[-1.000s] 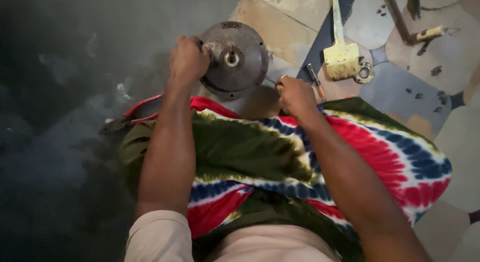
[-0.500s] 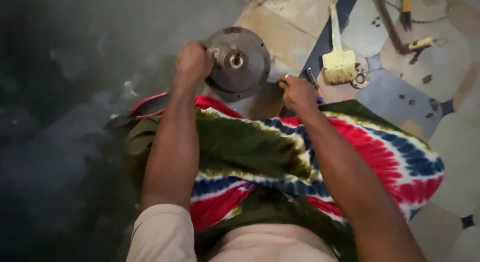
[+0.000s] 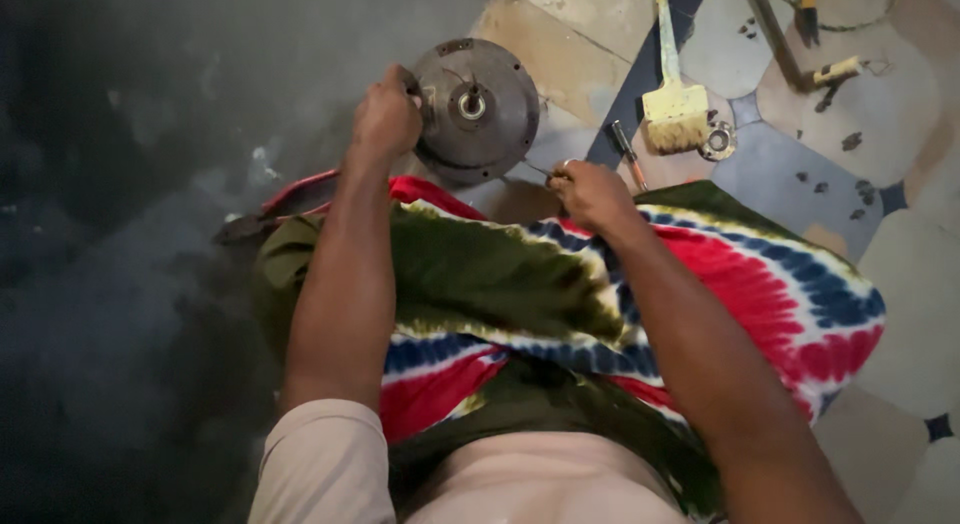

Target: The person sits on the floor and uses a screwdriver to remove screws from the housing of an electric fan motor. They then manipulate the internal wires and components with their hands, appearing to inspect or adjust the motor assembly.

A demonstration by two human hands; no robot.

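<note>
Motor housing: a round grey metal motor housing (image 3: 478,109) with a shaft and bearing at its centre lies on the floor, just past the person's knees, its near rim touching the cloth.
Left hand: the left hand (image 3: 387,114) grips the housing's left rim, fingers curled tight over the edge.
Right hand: the right hand (image 3: 590,192) sits just right of the housing, fingers pinched narrow on a thin metal rod (image 3: 537,168) whose tip points at the housing's lower right edge.
Lap cloth: a tie-dye cloth (image 3: 700,284) in red, blue, white and green covers the lap and crowds the housing's near side.
Open room, left: dark, stained concrete floor (image 3: 150,134) runs wide and bare beyond the left hand.
Open room, far: pale patterned flooring (image 3: 590,34) beyond the housing's far rim has some free space.
Crowded side, right: a screwdriver (image 3: 628,154) lies just beyond the right hand; a yellowish paintbrush (image 3: 676,109) is near it, with a small metal ring bearing (image 3: 717,140) touching the bristle end.
Far right corner: a long tool with a pale handle (image 3: 835,72) lies well apart from both hands.
</note>
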